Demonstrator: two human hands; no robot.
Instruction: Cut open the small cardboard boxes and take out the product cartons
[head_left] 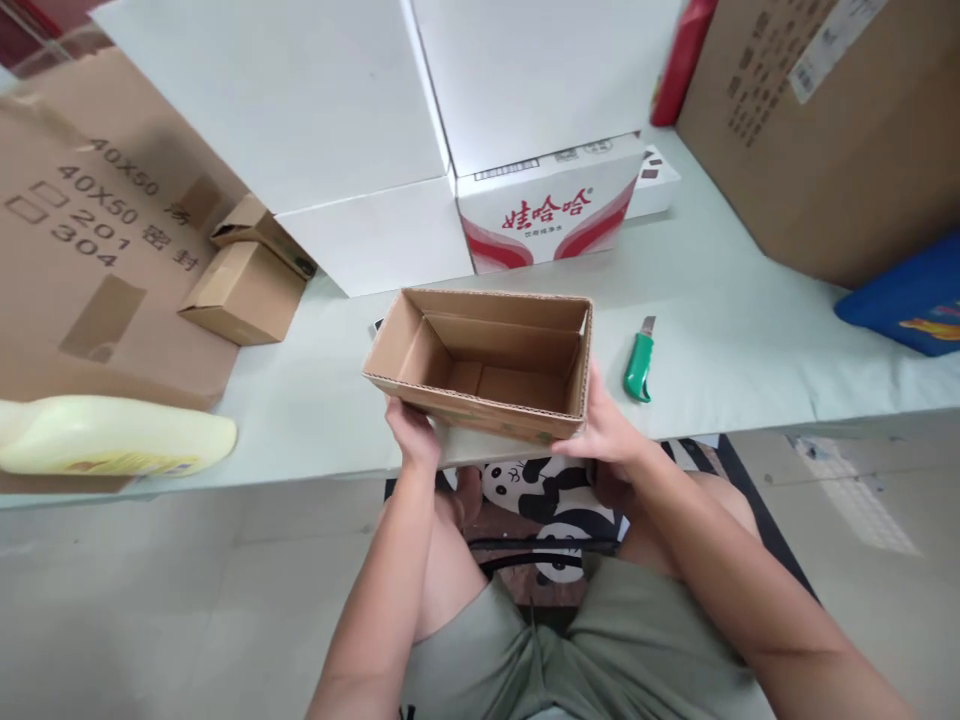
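Brown corrugated cardboard forms the open-topped oblong box (502,338) at the near middle of the scene, by the near edge of the table (739,345) with its pale green cover. Its opening faces up and its long sides run left to right; whether its base touches the table, I cannot tell. The left hand (413,436) supports the box at its near left part, the forearm reaching up from the near side with a slight lean to the right, the wrist nearly in line with it. Most of its fingers are hidden by the cardboard. The right hand (606,420) is at the near right corner, its forearm slanting in from the near right; one digit extends up along the right side while another presses low on the near wall. Both grips hold the box, spread apart across its length.

To the right of the box lies a green-handled utility knife (639,366), its short metal blade pointing to the far side. Beyond the box stands a white carton with red printing (546,225). At left, a pale yellow plastic bottle (120,435) lies on its side, nearer than the small plain brown cardboard box (253,290).
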